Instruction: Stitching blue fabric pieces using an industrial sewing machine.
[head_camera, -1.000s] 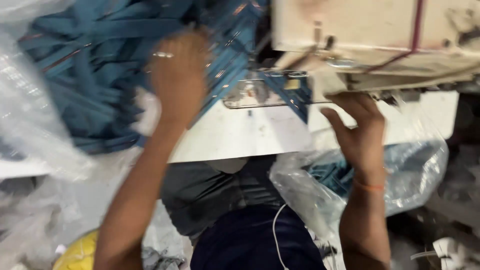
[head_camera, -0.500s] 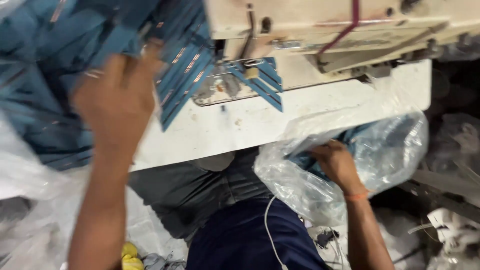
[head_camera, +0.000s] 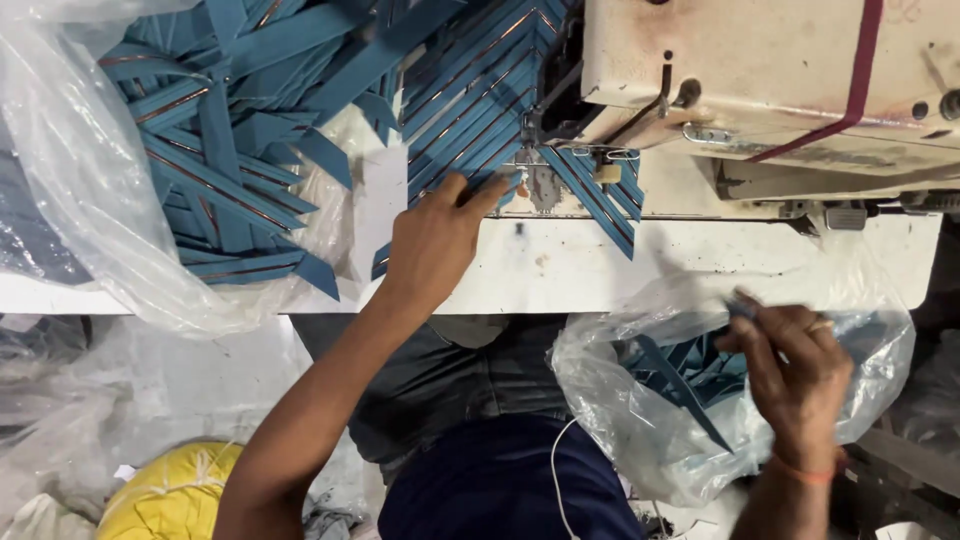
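Left hand (head_camera: 435, 240) lies flat, fingers stretched, pressing narrow blue fabric strips (head_camera: 470, 110) with copper-coloured stitched edges onto white desk (head_camera: 560, 270), just beside cream metal sewing machine (head_camera: 760, 80). Strips fan out, pointed ends, matte weave. Right hand (head_camera: 795, 375) half curled, pinching thin blue strip (head_camera: 745, 312) at mouth of crinkled clear plastic bag (head_camera: 640, 420) below desk edge, more strips inside.

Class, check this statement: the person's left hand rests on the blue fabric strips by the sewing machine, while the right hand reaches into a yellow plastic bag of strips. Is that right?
Not quite. The head view shows the right hand at a clear plastic bag, not a yellow one. The rest holds: the left hand rests on the blue fabric strips by the sewing machine.
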